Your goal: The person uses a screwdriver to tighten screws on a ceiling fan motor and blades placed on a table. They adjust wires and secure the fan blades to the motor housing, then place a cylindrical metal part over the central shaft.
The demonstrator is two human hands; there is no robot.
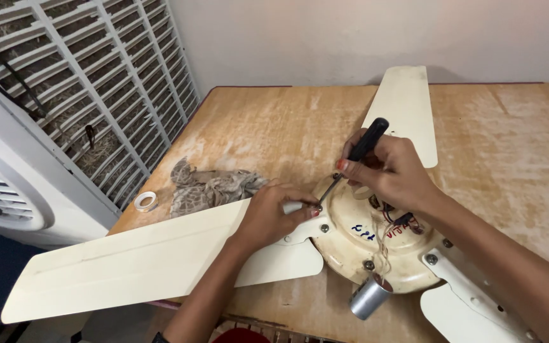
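Wooden table (274,121): lying under everything, its worn top stretching out on every side of both hands.

Ceiling fan (357,244): cream, lying upside down on the table, its round motor housing sitting directly under the right hand. One blade (128,260) is running out past the left hand toward the near left; another blade (405,108) is reaching away behind the right hand.

Cloth (211,187): patterned, lying crumpled just beyond the left hand.

Right hand (389,171): closing its fingers around the black handle of a screwdriver (357,155), the shaft slanting down to the housing rim.

Left hand (274,213): resting on the blade root, fingertips pinching together at the screwdriver tip.

Capacitor (370,297): silver cylinder, hanging on wires below the right wrist.

Tape roll (145,201): lying left of the cloth.
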